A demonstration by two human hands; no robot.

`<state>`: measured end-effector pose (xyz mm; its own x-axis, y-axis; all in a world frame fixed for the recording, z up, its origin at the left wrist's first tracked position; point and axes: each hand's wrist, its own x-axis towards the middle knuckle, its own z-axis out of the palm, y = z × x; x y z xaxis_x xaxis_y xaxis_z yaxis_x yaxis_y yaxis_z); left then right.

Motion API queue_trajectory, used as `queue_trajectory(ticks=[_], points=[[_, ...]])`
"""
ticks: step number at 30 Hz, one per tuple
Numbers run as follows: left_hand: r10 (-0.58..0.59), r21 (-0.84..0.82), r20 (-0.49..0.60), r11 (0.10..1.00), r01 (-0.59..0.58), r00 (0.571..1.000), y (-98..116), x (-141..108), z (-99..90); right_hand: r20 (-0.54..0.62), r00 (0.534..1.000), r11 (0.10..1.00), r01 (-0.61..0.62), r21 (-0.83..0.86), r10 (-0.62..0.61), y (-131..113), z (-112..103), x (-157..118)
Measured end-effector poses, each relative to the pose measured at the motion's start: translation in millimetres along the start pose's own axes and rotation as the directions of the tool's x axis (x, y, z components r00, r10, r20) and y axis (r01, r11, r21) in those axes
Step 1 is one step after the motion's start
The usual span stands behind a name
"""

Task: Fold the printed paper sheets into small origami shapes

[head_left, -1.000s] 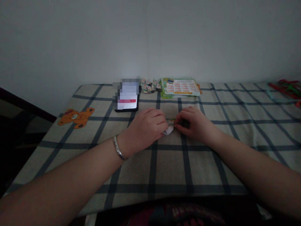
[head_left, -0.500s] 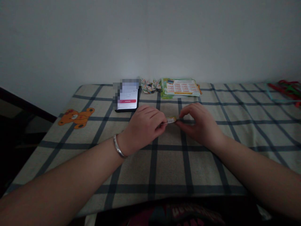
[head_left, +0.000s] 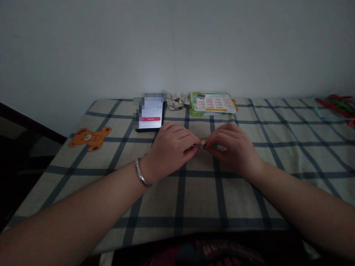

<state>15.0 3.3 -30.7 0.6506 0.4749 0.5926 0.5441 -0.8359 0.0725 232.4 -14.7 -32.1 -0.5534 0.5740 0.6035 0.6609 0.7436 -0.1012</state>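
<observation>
My left hand (head_left: 174, 147), with a silver bangle (head_left: 141, 173) on its wrist, is closed on one end of a small printed piece of paper (head_left: 203, 141). My right hand (head_left: 234, 147) pinches the other end between thumb and fingers. Only a little yellow and white of the paper shows in the narrow gap between the hands; the fingers hide the rest. Both hands are held low over the checked cloth, close to each other.
Behind my left hand lies a phone (head_left: 151, 114) with a lit screen. Folded paper pieces (head_left: 178, 101) and a stack of printed sheets (head_left: 213, 103) are by the wall. An orange bear cutout (head_left: 90, 138) lies left; red and green items (head_left: 340, 105) are far right.
My right hand has moved left and its fingers have drawn together, so the gap between the hands is smaller and less paper shows. My left hand has shifted slightly right.
</observation>
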Motion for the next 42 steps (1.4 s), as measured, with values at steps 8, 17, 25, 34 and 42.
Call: queue_trajectory(ticks=[8, 17, 25, 34, 42], points=[[0.022, 0.049, -0.031, 0.999, -0.021, 0.999, 4.0, 0.6, -1.7, -0.057, 0.997, 0.998, 0.049, -0.029, -0.051, -1.9, -3.0, 0.5], [0.084, 0.114, -0.063, 0.991, -0.077, 0.994, 5.3, -0.5, -2.3, -0.057, 0.997, 0.996, 0.041, -0.077, -0.046, -3.8, -3.6, -1.2], [0.127, 0.170, -0.050, 0.978, -0.117, 0.991, 5.9, -0.8, -2.8, -0.025, 0.999, 0.998, 0.035, -0.060, -0.037, -4.3, -3.8, -1.8], [0.112, 0.109, -0.025, 0.988, -0.109, 0.993, 10.6, 1.4, -9.3, -0.022, 0.998, 0.996, 0.062, -0.059, -0.063, -1.9, -0.1, -1.4], [0.090, 0.099, -0.093, 0.992, -0.080, 0.992, 7.1, -0.2, -3.4, -0.076, 0.995, 0.996, 0.058, -0.074, -0.064, -7.2, -1.5, -0.5]])
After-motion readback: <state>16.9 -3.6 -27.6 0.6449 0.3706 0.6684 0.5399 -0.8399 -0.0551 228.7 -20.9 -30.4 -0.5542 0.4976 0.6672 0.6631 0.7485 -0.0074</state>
